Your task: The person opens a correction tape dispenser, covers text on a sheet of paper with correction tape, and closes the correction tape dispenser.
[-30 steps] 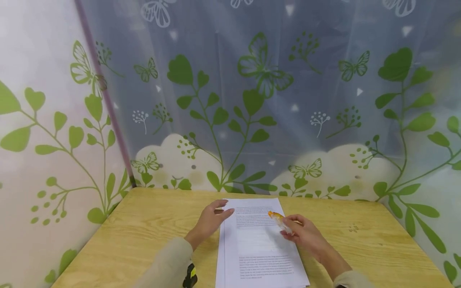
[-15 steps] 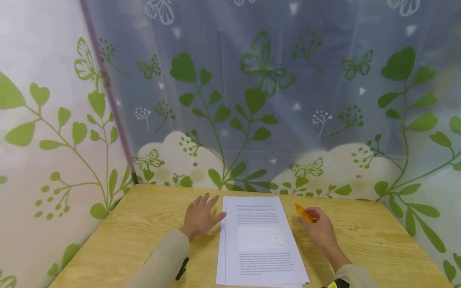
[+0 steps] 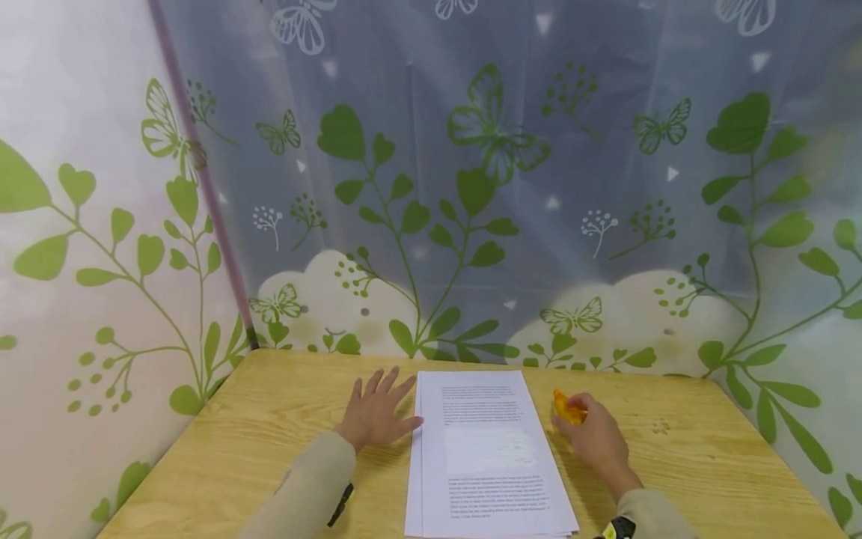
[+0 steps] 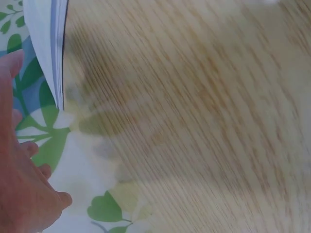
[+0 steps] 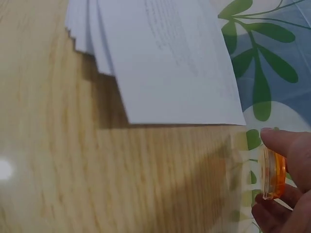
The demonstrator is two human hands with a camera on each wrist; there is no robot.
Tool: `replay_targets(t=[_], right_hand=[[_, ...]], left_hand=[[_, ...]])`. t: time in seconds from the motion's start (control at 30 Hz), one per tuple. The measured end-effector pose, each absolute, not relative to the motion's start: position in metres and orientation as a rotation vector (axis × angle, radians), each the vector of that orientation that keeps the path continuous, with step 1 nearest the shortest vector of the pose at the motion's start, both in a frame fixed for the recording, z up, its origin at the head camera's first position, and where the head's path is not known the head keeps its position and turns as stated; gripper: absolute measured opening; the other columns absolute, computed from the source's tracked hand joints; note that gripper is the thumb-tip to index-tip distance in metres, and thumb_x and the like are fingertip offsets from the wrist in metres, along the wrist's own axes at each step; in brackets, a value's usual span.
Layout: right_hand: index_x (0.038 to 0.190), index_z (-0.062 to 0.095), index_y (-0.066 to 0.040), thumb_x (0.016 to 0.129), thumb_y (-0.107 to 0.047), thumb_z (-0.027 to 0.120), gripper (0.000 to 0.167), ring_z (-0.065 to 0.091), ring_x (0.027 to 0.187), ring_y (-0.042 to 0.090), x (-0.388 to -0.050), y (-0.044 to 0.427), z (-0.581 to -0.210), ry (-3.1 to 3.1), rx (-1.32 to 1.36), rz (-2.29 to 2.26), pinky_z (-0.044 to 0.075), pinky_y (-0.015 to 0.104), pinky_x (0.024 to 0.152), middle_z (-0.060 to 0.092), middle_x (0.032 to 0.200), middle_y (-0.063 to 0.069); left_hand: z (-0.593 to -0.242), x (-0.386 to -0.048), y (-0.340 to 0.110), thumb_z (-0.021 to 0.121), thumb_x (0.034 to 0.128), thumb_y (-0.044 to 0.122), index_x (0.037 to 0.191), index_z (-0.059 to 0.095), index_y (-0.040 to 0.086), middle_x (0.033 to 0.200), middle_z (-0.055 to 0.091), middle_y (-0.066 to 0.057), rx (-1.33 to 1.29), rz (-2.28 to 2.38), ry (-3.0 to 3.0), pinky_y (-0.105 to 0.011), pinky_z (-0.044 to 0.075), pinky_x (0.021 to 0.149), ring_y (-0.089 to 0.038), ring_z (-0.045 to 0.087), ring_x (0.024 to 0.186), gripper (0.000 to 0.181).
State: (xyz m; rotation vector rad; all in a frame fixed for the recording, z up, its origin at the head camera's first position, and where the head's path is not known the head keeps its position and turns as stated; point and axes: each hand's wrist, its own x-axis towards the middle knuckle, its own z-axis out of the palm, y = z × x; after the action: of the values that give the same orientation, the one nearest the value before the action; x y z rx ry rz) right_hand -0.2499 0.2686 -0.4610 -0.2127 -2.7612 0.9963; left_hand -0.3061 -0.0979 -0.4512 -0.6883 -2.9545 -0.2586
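Observation:
A stack of printed sheets [image 3: 488, 408] lies on the wooden table, with a whited-out block [image 3: 488, 449] between its paragraphs of text. My right hand [image 3: 595, 434], just right of the stack, pinches an orange and clear correction tape [image 3: 569, 409] between thumb and fingers. In the right wrist view, the correction tape [image 5: 277, 175] is held edge-on, apart from the paper [image 5: 175, 92]. To the left of the stack, my left hand [image 3: 375, 413] has its fingers spread, the thumb tip at the paper's left edge. Whether the thumb presses on the paper is unclear.
The wooden table [image 3: 269, 449] reaches back to a patterned curtain [image 3: 417, 187] with green leaves and butterflies. Another curtain panel [image 3: 101, 224] hangs along the left side. The sheets fan out slightly at their edges.
My right hand has moved the correction tape off the page to the right, then slightly nearer to me. My left hand has shifted left off the page's top-left edge, its fingers spreading.

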Motion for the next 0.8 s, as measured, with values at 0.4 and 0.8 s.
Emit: replay_targets(t=[0.4,0.8], right_hand=[[0.106,0.059,-0.002,0.082,-0.031,0.076,0.042,0.051,0.092,0.038,-0.248,0.270,-0.470,-2.755,-0.207,0.871,0.046,0.045,0.067,0.062,0.114,0.023],[0.103,0.058,-0.004,0.079,-0.037,0.077,0.045,0.054,0.088,0.036,-0.249,0.272,-0.476,-2.834,-0.194,0.801,0.046,0.046,0.066,0.063,0.106,0.020]], left_hand=[[-0.455,-0.307,-0.101,0.051,0.0902,0.057,0.148,0.037,0.021,0.153,0.028,-0.014,-0.725,-0.258,-2.974,-0.065,0.014,0.106,-0.040,0.024,0.138,0.070],[-0.454,-0.304,-0.100,0.052,0.0909,0.056,0.147,0.039,0.020,0.152,0.030,-0.014,-0.737,-0.279,-2.988,-0.064,0.017,0.105,-0.040,0.027,0.136,0.068]])
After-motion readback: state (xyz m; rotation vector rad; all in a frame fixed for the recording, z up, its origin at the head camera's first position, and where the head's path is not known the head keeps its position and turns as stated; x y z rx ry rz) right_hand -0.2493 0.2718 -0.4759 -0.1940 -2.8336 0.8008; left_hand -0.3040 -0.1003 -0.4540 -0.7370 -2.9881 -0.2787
